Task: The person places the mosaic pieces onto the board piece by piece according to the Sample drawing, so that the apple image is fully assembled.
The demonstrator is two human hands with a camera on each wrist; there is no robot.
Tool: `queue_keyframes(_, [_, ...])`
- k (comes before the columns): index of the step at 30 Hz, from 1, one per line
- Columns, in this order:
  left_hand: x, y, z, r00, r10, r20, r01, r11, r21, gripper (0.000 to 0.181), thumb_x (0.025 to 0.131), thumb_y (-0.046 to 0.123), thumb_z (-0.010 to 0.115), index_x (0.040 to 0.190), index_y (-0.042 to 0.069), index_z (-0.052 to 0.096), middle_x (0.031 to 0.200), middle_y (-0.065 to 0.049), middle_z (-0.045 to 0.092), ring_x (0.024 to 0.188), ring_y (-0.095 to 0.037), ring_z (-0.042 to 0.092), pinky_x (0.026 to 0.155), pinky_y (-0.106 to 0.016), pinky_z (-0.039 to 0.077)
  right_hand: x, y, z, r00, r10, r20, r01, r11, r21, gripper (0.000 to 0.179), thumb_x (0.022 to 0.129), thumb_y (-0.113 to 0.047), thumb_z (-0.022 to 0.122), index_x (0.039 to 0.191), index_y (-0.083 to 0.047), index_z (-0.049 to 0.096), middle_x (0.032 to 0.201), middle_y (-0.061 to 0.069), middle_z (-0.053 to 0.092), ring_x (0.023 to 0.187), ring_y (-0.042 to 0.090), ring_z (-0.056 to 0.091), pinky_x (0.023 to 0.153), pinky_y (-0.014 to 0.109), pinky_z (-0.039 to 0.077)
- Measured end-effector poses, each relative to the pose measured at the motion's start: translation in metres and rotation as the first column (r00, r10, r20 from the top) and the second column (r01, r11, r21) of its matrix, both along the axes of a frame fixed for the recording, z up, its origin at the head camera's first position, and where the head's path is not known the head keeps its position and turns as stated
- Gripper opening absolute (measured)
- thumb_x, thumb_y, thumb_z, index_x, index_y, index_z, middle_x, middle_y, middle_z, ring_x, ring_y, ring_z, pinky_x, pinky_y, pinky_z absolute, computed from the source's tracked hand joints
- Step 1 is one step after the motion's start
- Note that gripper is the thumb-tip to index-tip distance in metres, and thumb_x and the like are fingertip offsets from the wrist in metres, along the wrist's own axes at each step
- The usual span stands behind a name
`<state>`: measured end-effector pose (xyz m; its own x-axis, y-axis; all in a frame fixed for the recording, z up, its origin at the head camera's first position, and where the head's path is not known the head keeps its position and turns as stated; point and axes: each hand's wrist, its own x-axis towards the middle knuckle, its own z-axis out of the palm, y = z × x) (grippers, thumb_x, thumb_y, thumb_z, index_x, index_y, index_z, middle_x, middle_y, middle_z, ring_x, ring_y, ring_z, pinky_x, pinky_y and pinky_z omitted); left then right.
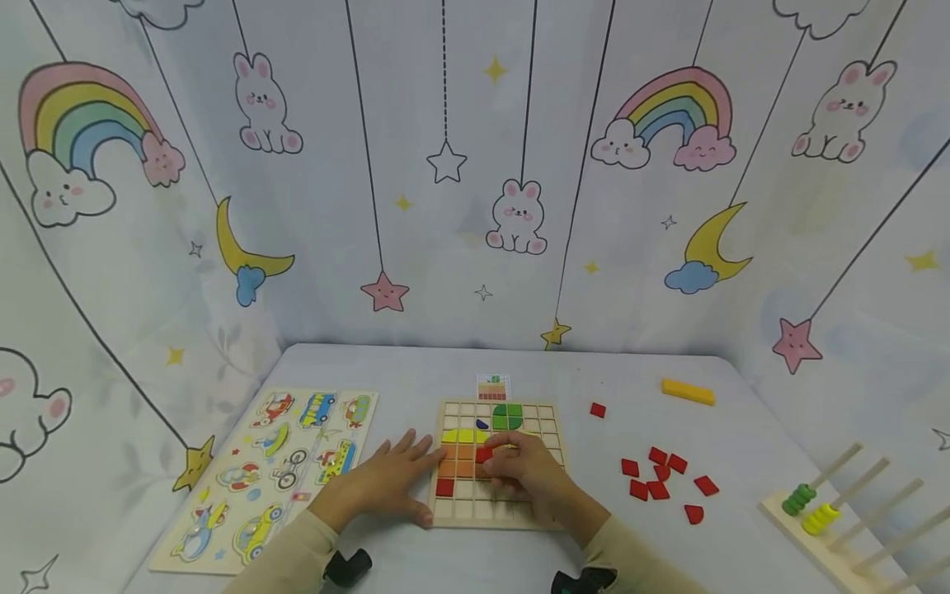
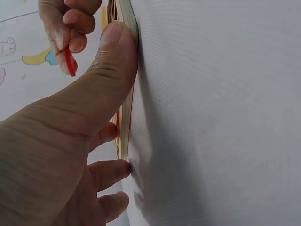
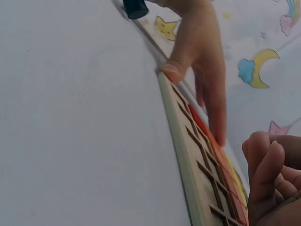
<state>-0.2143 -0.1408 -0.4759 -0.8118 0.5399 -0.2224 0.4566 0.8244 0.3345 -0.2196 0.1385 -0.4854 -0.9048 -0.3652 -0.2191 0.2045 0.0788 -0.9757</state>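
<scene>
A wooden grid board (image 1: 490,521) lies in the middle of the table. My left hand (image 1: 389,478) rests at its left edge with fingers spread, and in the left wrist view the thumb (image 2: 113,61) presses along the board's side. Over the board, my right hand (image 1: 530,470) pinches a small red tile (image 2: 70,61). In the right wrist view the fingers of that right hand (image 3: 273,181) hide the tile. The grid holds a red square (image 1: 444,487), orange tiles (image 1: 460,469), yellow pieces (image 1: 463,435), a blue piece (image 1: 482,425) and green pieces (image 1: 508,417).
Several loose red pieces (image 1: 657,490) lie right of the board, with one red square (image 1: 597,410) farther back. A pattern card (image 1: 493,386) sits behind the board. At left lies a vehicle puzzle (image 1: 252,495); at right are a yellow bar (image 1: 688,392) and a peg stand (image 1: 809,540).
</scene>
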Motion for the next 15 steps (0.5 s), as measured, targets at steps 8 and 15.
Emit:
queue_keyframes(8, [0.001, 0.001, 0.001, 1.000, 0.006, 0.016, -0.006, 1.000, 0.008, 0.104, 0.073, 0.070, 0.077, 0.160, 0.030, 0.036, 0.168, -0.009, 0.028, 0.156, -0.040, 0.013, 0.121, -0.066, 0.016, 0.018, -0.029, -0.007, 0.987, 0.099, -0.130, -0.058, 0.956, 0.286, 0.029, 0.083, -0.011, 0.084, 0.109, -0.011, 0.072, 0.071, 0.004, 0.062, 0.048, 0.013, 0.053, 0.042, 0.019, 0.041])
queue_keyframes(15, [0.003, 0.001, 0.004, 1.000, 0.005, 0.006, -0.005, 1.000, 0.016, 0.103, 0.073, 0.067, 0.078, 0.159, 0.027, 0.038, 0.167, -0.010, 0.029, 0.156, -0.042, 0.014, 0.121, -0.067, 0.017, 0.019, -0.033, -0.010, 0.965, 0.131, -0.228, -0.024, 0.908, 0.418, 0.026, 0.079, -0.009, 0.084, 0.103, -0.017, 0.076, 0.065, 0.000, 0.060, 0.048, 0.011, 0.051, 0.043, 0.021, 0.037])
